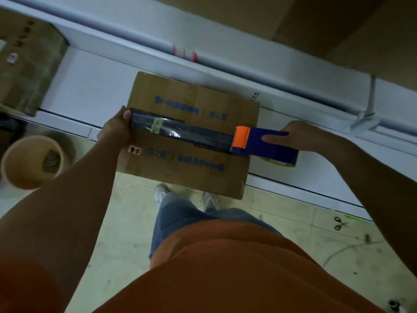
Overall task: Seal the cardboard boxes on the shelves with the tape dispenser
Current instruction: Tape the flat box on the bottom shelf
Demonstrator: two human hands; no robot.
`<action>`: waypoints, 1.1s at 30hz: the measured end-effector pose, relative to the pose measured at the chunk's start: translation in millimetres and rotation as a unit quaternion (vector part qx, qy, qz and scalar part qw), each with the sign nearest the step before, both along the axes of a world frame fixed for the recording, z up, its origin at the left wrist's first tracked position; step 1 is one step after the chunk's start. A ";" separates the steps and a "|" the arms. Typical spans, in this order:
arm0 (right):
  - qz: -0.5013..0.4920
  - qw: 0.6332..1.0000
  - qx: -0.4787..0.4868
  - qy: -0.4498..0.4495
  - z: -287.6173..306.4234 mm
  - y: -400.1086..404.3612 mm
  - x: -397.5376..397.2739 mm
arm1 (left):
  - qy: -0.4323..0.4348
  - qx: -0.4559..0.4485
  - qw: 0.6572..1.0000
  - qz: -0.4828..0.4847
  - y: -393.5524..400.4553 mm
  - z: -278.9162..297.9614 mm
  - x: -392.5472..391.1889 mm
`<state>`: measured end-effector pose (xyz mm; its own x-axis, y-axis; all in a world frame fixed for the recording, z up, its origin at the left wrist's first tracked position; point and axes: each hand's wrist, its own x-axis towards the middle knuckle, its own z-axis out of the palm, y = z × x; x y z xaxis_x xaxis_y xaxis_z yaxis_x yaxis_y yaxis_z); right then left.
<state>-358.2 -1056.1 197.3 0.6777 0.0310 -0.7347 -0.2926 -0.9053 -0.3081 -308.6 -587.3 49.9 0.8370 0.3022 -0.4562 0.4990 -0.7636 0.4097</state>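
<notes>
A brown cardboard box (pixel 203 105) with blue print lies on the white shelf (pixel 94 86), its front part overhanging the floor. A shiny strip of tape (pixel 191 133) runs along its middle seam from the left edge towards the right. My left hand (pixel 117 129) grips the box's left edge, thumb pressing the tape's start. My right hand (pixel 304 136) holds the blue tape dispenser (pixel 270 145) with an orange roller at the box's right edge, where the tape strip ends.
Another taped cardboard box (pixel 29 68) stands on the shelf at the left. A round beige bin (pixel 33 161) sits on the floor below it. Scissors (pixel 338 223) lie on the tiled floor at the right. An upper shelf rail (pixel 248 64) crosses above the box.
</notes>
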 end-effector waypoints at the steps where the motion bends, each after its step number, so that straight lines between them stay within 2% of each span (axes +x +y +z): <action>1: -0.004 1.000 0.006 -0.006 1.2 -2.9 1.4 | -0.001 0.000 1.000 0.001 2.0 -3.3 0.2; 4: 0.020 1.000 -0.006 -0.007 -6.0 0.0 3.9 | 0.003 0.016 1.000 0.011 -3.6 -2.6 0.0; 8: 0.076 0.996 -0.050 0.006 -25.7 14.9 8.3 | 0.044 0.165 0.985 0.040 -37.2 17.2 -0.1; 11: 0.099 0.993 -0.058 -0.001 -27.7 17.9 16.8 | -0.053 0.229 0.972 0.001 -79.2 24.4 -19.3; 13: 0.109 0.992 -0.066 0.003 -27.6 18.3 21.3 | -0.125 0.212 0.966 -0.071 -119.5 25.3 -43.9; 15: 0.125 0.989 -0.076 0.007 -29.6 20.1 25.3 | -0.155 0.170 0.963 -0.142 -162.9 21.7 -69.4; 17: 0.135 0.987 -0.083 0.017 -31.4 24.0 28.4 | -0.123 0.143 0.963 -0.191 -196.6 12.4 -88.0; 19: 0.134 0.987 -0.084 0.033 -31.6 26.8 30.8 | -0.091 0.150 0.964 -0.199 -215.6 3.5 -95.9; 25: 0.044 0.986 -0.050 0.149 -41.8 25.2 28.4 | -0.048 0.165 0.972 -0.157 -232.7 -1.2 -90.9; 27: -0.016 0.979 0.006 0.201 -43.9 24.9 23.2 | -0.046 0.166 0.972 -0.160 -231.8 -1.5 -91.2; 30: -0.107 0.946 0.109 0.285 -43.9 18.2 14.8 | -0.043 0.161 0.973 -0.161 -231.1 -1.4 -91.0; 33: -0.124 0.935 0.137 0.301 -46.9 12.8 9.6 | -0.047 0.167 0.972 -0.159 -231.4 -1.7 -90.8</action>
